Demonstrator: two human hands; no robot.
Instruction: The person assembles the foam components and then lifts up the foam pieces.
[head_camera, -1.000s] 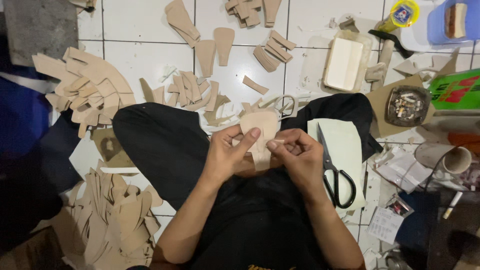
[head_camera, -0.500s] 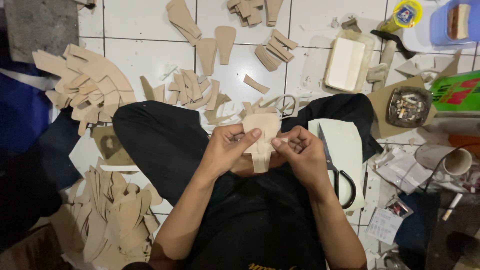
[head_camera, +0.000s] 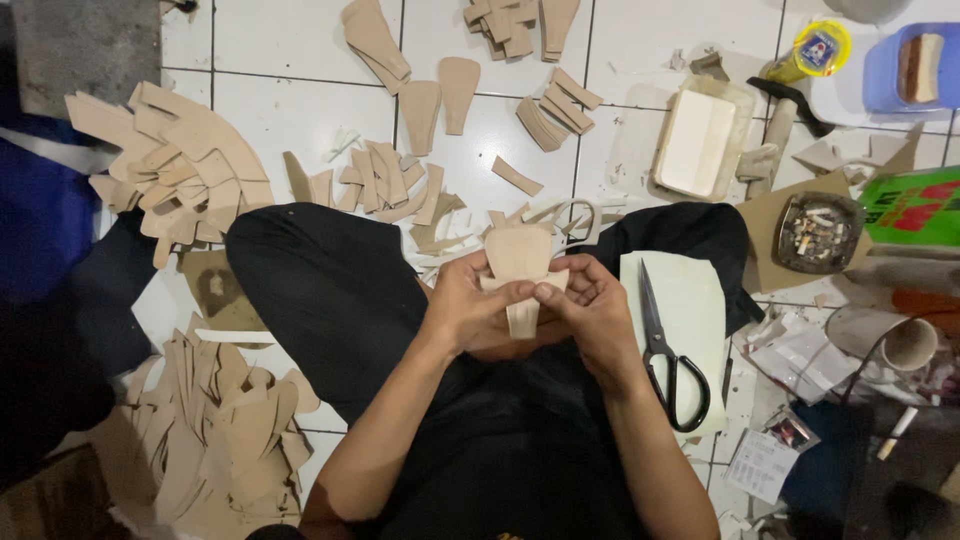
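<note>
— What are the two hands doing in the middle of the frame?

— The left hand (head_camera: 468, 308) and the right hand (head_camera: 590, 310) meet just above the lap of a person sitting cross-legged in black trousers (head_camera: 320, 300). Both are curled, thumbs and fingertips pressed onto a tan, flat, tongue-shaped piece of cut material (head_camera: 518, 262). Its broad rounded end sticks up above the knuckles, and a narrower strip hangs below between the palms.

— So the hands are closed on it?

— Yes, each pinches it from its own side, with the fingertips nearly touching at the centre. A paler band crosses the piece right where the thumbs sit; I cannot tell whether it is a fold or a second strip.

— What lies to the right of centre?

— Black-handled scissors (head_camera: 668, 355), closed, rest on a pale rectangular sheet (head_camera: 690, 300) just beside the right forearm. Further right, a round ashtray (head_camera: 818, 232) sits on brown card.

— And elsewhere?

— On the white tiled floor (head_camera: 300, 120), a fanned stack of tan cut pieces (head_camera: 175, 165) is at upper left, another heap of similar tan pieces (head_camera: 215, 430) at lower left, and loose scraps (head_camera: 385, 185) are scattered in the upper middle. A shallow white rectangular tray (head_camera: 700, 140) is at upper right, with a yellow-capped bottle (head_camera: 812, 50) near the top edge.
</note>
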